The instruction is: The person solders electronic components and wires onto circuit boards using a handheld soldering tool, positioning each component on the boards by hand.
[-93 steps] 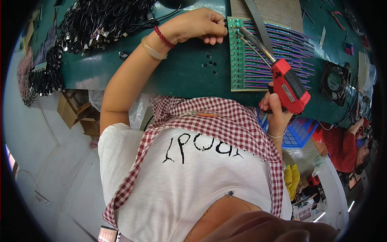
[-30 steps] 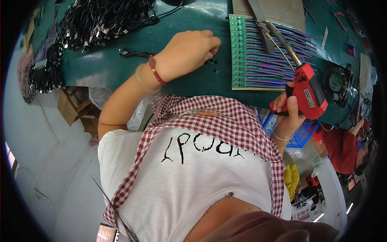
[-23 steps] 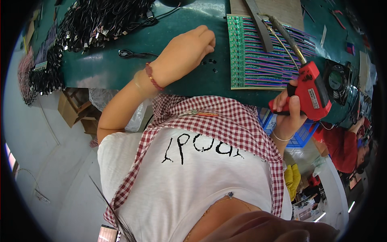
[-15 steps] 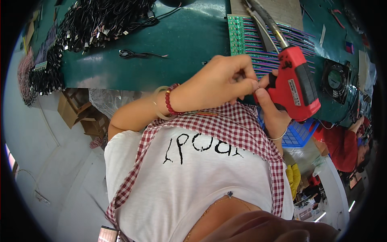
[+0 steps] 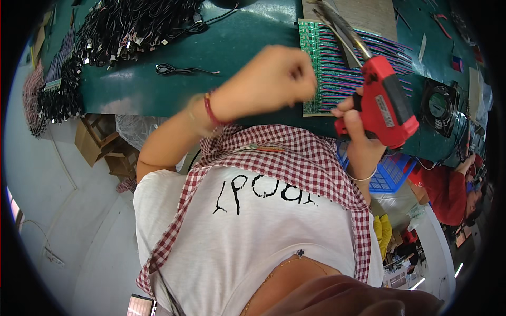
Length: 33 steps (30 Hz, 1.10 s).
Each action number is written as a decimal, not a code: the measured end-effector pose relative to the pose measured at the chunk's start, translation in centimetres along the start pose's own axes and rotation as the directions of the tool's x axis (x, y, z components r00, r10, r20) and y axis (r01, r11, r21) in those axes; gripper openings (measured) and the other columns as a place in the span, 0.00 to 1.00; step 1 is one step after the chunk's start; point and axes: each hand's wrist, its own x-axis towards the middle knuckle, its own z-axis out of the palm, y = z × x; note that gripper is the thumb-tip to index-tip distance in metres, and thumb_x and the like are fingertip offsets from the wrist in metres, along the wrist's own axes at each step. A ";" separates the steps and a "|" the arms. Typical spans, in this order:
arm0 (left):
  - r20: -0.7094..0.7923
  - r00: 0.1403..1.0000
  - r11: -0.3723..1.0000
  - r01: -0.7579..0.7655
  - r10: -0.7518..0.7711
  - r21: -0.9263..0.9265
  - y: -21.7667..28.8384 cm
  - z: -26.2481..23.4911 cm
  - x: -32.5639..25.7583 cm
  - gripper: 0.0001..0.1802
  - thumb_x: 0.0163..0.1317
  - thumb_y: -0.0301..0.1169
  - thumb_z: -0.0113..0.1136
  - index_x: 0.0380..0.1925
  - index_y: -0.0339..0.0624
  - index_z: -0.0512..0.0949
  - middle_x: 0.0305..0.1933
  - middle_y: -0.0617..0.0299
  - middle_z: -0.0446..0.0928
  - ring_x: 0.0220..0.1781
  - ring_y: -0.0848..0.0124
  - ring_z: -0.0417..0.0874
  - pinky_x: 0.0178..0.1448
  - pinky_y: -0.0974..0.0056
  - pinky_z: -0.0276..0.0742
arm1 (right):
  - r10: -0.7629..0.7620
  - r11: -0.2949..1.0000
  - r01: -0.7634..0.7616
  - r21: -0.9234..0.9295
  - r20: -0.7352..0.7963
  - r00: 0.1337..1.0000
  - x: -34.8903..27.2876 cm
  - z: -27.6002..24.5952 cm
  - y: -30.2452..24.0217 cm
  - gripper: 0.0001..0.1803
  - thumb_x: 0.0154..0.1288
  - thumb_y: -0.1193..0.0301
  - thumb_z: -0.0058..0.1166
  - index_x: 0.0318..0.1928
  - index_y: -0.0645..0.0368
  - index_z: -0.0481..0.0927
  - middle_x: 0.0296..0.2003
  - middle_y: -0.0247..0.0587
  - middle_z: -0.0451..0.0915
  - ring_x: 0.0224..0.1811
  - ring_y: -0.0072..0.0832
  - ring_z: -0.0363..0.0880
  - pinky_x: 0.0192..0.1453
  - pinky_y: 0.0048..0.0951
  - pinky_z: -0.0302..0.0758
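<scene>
My right hand is wrapped round the handle of a red and black soldering gun. Its metal barrel slants up and left over the green circuit-board panel. Red, blue and black wires run rightward from the boards. My left hand, smeared by motion, is curled closed over the table just left of the panel. Whatever its fingers may hold is hidden.
A heap of black cables covers the back left of the green table. One coiled cable lies nearer. A fan stands at the right, above a blue basket. Another person in red sits at far right.
My left hand has pulled apart from the right, moving left and farther over the table. The soldering gun has shifted slightly away from me, and the panel's near edge now shows.
</scene>
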 end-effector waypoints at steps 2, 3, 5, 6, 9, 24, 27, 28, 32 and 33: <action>-0.072 0.992 0.993 0.103 -0.107 -0.059 -0.5 -2.3 1.5 0.04 0.54 0.27 0.53 0.24 0.38 0.74 0.22 0.65 0.75 0.19 0.82 0.71 0.22 0.77 0.65 | 0.039 0.997 -0.033 0.076 -0.083 0.996 -0.2 -0.3 -0.2 0.18 0.61 0.76 0.50 0.51 0.70 0.67 0.26 0.40 0.73 0.25 0.23 0.72 0.33 0.26 0.74; -0.094 0.991 0.994 0.091 -0.097 -0.059 -1.2 -3.3 2.3 0.05 0.54 0.28 0.53 0.24 0.38 0.74 0.22 0.65 0.74 0.19 0.82 0.71 0.22 0.78 0.65 | 0.041 0.991 -0.035 0.127 -0.045 0.998 -0.3 -1.5 0.3 0.19 0.61 0.75 0.50 0.51 0.70 0.67 0.24 0.39 0.72 0.22 0.22 0.70 0.30 0.25 0.72; -0.104 0.989 0.994 0.101 -0.106 -0.048 -2.1 -4.1 3.4 0.06 0.55 0.29 0.54 0.24 0.38 0.73 0.21 0.65 0.74 0.20 0.83 0.71 0.23 0.78 0.65 | 0.052 0.983 -0.044 0.181 -0.037 0.998 -0.5 -2.4 1.3 0.20 0.62 0.71 0.50 0.51 0.70 0.67 0.18 0.38 0.68 0.17 0.20 0.64 0.23 0.23 0.68; -0.105 0.989 0.994 0.102 -0.106 -0.047 -2.4 -4.2 3.6 0.06 0.55 0.29 0.54 0.24 0.38 0.73 0.21 0.65 0.74 0.20 0.83 0.71 0.23 0.78 0.65 | 0.052 0.982 -0.044 0.182 -0.036 0.998 -0.6 -2.6 1.7 0.20 0.62 0.71 0.50 0.51 0.70 0.67 0.18 0.38 0.68 0.17 0.20 0.64 0.23 0.23 0.68; -0.081 0.991 0.993 0.106 -0.110 -0.047 -2.5 -4.1 4.1 0.07 0.55 0.30 0.54 0.23 0.38 0.73 0.21 0.65 0.74 0.20 0.83 0.71 0.23 0.78 0.65 | 0.086 0.967 -0.085 0.241 0.007 0.996 -1.3 -3.4 2.7 0.18 0.60 0.76 0.50 0.49 0.73 0.69 0.17 0.36 0.70 0.17 0.19 0.66 0.23 0.21 0.66; -0.053 0.994 0.995 0.092 -0.093 -0.026 -2.6 -4.1 4.2 0.09 0.56 0.32 0.55 0.23 0.39 0.73 0.22 0.65 0.75 0.20 0.83 0.72 0.23 0.79 0.65 | 0.143 0.985 -0.144 0.099 0.015 0.990 -2.7 -3.2 4.0 0.14 0.61 0.71 0.50 0.43 0.68 0.69 0.18 0.38 0.69 0.18 0.21 0.64 0.23 0.23 0.64; -0.070 0.993 0.996 0.089 -0.091 -0.032 -2.7 -4.0 4.1 0.09 0.56 0.32 0.55 0.23 0.39 0.73 0.22 0.65 0.75 0.20 0.83 0.71 0.23 0.78 0.65 | 0.139 0.987 -0.141 0.075 0.032 0.990 -2.9 -3.4 4.1 0.11 0.61 0.71 0.50 0.38 0.67 0.69 0.19 0.38 0.69 0.17 0.21 0.65 0.23 0.23 0.64; -0.075 0.993 0.996 0.088 -0.091 -0.033 -2.7 -4.0 4.1 0.08 0.56 0.32 0.55 0.23 0.39 0.73 0.22 0.65 0.75 0.20 0.83 0.71 0.23 0.78 0.65 | 0.142 0.987 -0.145 0.067 0.051 0.989 -3.0 -3.5 4.1 0.11 0.61 0.70 0.50 0.37 0.67 0.68 0.19 0.38 0.69 0.17 0.21 0.65 0.23 0.23 0.64; -0.078 0.993 0.996 0.085 -0.086 -0.021 -2.8 -4.0 4.2 0.09 0.56 0.32 0.55 0.23 0.39 0.73 0.21 0.65 0.75 0.20 0.83 0.71 0.23 0.78 0.65 | 0.184 0.982 -0.186 0.021 0.079 0.980 -3.1 -3.8 4.1 0.14 0.61 0.69 0.50 0.40 0.68 0.69 0.18 0.38 0.68 0.17 0.20 0.64 0.23 0.23 0.64; -0.078 0.993 0.996 0.085 -0.086 -0.021 -2.9 -4.0 4.2 0.09 0.56 0.32 0.55 0.23 0.39 0.73 0.21 0.65 0.75 0.20 0.83 0.71 0.23 0.78 0.65 | 0.184 0.982 -0.186 0.021 0.079 0.980 -3.2 -3.6 4.0 0.14 0.61 0.69 0.50 0.40 0.68 0.69 0.18 0.38 0.68 0.17 0.20 0.64 0.23 0.23 0.64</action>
